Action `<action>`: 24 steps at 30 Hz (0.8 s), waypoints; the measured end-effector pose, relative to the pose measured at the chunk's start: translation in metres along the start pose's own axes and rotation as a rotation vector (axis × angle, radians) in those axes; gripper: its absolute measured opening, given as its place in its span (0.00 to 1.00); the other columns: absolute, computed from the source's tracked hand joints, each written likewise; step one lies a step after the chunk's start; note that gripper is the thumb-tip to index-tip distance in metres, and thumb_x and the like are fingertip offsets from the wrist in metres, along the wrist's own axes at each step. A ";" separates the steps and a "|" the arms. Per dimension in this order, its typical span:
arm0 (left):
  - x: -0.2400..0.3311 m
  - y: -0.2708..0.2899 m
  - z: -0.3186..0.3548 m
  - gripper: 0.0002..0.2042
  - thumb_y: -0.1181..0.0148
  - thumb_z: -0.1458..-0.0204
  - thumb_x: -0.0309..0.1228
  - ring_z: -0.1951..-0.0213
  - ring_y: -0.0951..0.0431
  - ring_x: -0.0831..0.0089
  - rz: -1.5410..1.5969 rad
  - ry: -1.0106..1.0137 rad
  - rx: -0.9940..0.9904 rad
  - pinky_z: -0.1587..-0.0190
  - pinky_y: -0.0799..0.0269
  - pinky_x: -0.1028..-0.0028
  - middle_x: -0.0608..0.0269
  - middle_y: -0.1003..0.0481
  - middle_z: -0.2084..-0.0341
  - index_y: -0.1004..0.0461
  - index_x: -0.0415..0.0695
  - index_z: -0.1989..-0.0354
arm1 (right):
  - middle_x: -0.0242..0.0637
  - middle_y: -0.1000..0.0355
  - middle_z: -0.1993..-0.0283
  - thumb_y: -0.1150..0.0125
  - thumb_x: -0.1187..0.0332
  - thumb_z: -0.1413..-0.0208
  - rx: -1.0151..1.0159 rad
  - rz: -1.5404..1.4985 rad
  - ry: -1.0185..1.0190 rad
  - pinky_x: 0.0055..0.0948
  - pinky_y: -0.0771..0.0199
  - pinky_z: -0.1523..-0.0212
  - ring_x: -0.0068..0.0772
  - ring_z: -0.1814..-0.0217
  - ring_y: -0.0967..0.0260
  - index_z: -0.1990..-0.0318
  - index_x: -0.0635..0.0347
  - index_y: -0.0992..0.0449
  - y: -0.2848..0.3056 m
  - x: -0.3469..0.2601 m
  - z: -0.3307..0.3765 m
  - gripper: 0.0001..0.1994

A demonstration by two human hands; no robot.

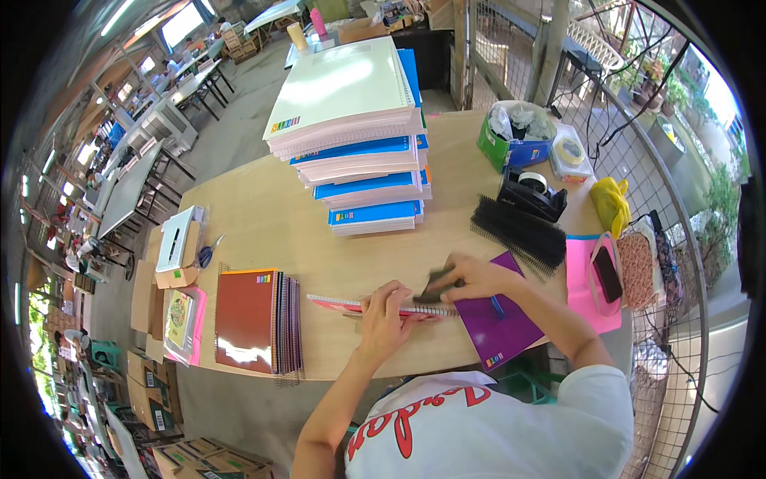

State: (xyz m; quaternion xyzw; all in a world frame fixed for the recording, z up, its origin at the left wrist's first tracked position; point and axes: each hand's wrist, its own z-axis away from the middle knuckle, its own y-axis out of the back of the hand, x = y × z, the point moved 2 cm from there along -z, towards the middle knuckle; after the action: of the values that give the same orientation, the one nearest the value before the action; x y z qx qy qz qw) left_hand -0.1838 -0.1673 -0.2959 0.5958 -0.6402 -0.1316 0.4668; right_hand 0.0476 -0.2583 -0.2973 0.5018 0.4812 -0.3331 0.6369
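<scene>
My left hand (387, 315) grips a thin red-covered notebook (339, 303) by its middle. The notebook is held on edge, with a spiral binding (431, 310) along its upper side. Over the binding's right end is my right hand (471, 275), its fingers closed round a dark object (437, 287) too blurred to name. A purple cover (504, 323) lies under my right forearm, with a blue pen (499, 305) on it. Just beyond my right hand, a pile of black spiral coils (520, 231) rests on the table.
Tall stacks of spiral-edged pages (343, 88) stand at the back. Brown-covered spiral notebooks (247, 319) are stacked at left, near scissors (209, 251). At right sit a tape dispenser (533, 194), a blue-green box (517, 144) and a phone (607, 273) on pink sheets. Wire mesh borders the right side.
</scene>
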 end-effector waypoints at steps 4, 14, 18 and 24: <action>-0.006 0.001 0.004 0.35 0.23 0.64 0.32 0.47 0.31 0.56 0.025 -0.003 -0.030 0.50 0.39 0.59 0.53 0.33 0.47 0.37 0.44 0.46 | 0.48 0.27 0.60 0.36 0.47 0.49 0.037 -0.389 -0.051 0.36 0.34 0.49 0.43 0.52 0.32 0.47 0.49 0.19 -0.002 0.002 -0.004 0.24; -0.014 0.024 -0.002 0.28 0.24 0.64 0.35 0.51 0.30 0.59 -0.059 0.065 0.134 0.48 0.43 0.57 0.59 0.29 0.51 0.32 0.47 0.52 | 0.46 0.28 0.53 0.37 0.51 0.46 0.105 -0.017 -0.072 0.36 0.34 0.44 0.41 0.48 0.33 0.46 0.55 0.20 0.002 0.003 -0.018 0.24; -0.042 0.031 0.017 0.19 0.25 0.63 0.37 0.60 0.29 0.66 -0.169 0.079 0.013 0.49 0.47 0.59 0.72 0.27 0.67 0.29 0.51 0.64 | 0.47 0.29 0.53 0.36 0.48 0.47 0.147 0.733 -0.212 0.37 0.34 0.45 0.44 0.50 0.33 0.47 0.47 0.19 -0.013 -0.017 -0.030 0.23; -0.046 0.034 0.019 0.21 0.26 0.60 0.41 0.60 0.29 0.67 -0.129 0.114 -0.004 0.48 0.48 0.58 0.73 0.26 0.69 0.29 0.51 0.61 | 0.47 0.29 0.53 0.35 0.51 0.46 -0.017 0.387 -0.114 0.34 0.34 0.45 0.42 0.46 0.33 0.47 0.48 0.19 -0.019 -0.015 -0.043 0.21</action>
State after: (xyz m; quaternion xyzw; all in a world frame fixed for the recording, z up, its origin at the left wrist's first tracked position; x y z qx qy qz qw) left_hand -0.2262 -0.1255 -0.3018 0.6412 -0.5727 -0.1286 0.4944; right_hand 0.0137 -0.2228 -0.2904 0.5599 0.3417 -0.2282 0.7194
